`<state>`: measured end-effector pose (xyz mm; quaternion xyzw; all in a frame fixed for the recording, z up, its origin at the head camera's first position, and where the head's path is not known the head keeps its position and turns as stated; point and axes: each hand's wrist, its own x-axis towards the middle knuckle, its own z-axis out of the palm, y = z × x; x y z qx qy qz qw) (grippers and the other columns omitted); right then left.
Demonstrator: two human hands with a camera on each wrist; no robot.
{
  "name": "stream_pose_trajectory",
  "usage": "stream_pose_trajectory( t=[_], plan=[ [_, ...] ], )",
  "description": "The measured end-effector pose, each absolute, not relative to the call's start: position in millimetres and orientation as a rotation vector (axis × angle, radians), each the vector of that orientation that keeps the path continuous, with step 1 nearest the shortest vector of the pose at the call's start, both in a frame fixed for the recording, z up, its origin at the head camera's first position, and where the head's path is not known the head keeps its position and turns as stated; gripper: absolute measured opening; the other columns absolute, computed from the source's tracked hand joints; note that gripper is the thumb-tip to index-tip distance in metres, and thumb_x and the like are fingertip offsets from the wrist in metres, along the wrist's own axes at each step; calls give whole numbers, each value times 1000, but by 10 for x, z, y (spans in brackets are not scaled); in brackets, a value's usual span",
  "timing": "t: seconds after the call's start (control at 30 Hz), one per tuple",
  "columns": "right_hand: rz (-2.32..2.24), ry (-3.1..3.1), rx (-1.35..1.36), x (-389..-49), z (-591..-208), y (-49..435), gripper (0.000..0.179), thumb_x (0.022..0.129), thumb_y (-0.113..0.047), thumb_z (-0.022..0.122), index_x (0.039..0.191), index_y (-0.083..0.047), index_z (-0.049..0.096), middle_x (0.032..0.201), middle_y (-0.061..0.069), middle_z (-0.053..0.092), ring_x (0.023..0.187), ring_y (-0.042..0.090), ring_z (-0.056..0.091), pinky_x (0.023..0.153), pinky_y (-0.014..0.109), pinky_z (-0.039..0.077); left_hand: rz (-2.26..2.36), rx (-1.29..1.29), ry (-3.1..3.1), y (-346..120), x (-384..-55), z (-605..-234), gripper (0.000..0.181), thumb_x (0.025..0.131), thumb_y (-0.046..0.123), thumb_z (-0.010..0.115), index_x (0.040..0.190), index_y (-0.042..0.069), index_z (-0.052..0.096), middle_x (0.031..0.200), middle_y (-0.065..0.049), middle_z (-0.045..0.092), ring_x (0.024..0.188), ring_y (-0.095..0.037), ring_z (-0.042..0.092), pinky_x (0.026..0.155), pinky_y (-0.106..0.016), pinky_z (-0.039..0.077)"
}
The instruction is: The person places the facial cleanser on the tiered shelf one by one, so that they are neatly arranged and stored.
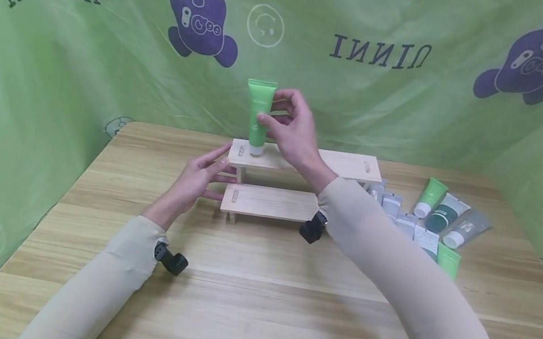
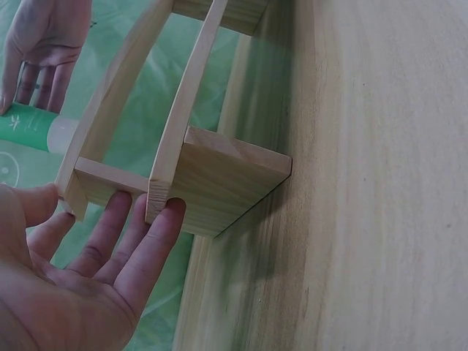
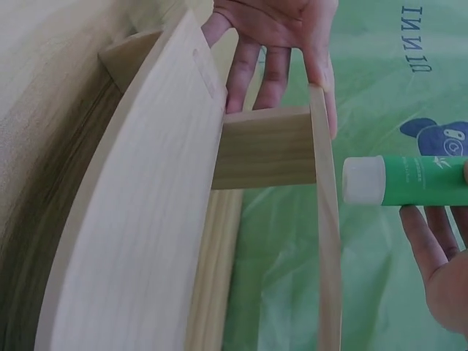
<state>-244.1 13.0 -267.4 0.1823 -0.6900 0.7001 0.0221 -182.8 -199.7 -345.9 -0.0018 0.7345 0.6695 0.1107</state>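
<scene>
Standing the green tube (image 1: 259, 108) cap-down at the rack's (image 1: 344, 165) upper left seems the step; the right hand (image 1: 293, 129) pinches it, the left hand (image 1: 192, 179) touches the rack, fingers (image 2: 155, 252) extended (release calls for balance).

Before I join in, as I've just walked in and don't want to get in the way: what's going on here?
A person is holding a green tube upright in the right hand, cap down, at the left end of a two-tier wooden stand's upper shelf. Whether the cap touches the wood is hard to tell. The left hand has its fingers against the stand's left end. More tubes lie on the table to the right.
</scene>
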Motion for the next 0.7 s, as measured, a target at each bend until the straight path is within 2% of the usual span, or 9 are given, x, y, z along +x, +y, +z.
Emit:
stream_pose_trajectory(
  t=[0.37,0.7],
  plan=[
    [2057,-2158,592,-2409,-2723,52,44,90,-1,74,127,-6,52,116,9,66,102,24,65,89,30,58,1965,-10,2158,-1995,-1823,-3458,51,109,33,45,158,35,32,138,-21,55,123,-37,59,82,-49,62],
    [2027,-2156,624,-2400,-2747,36,44,89,1,74,127,-5,52,116,10,65,104,27,64,91,29,56,1953,-3,2169,-1999,-1821,-3456,50,109,34,45,157,37,33,137,-20,56,123,-36,59,82,-49,62]
  ],
)
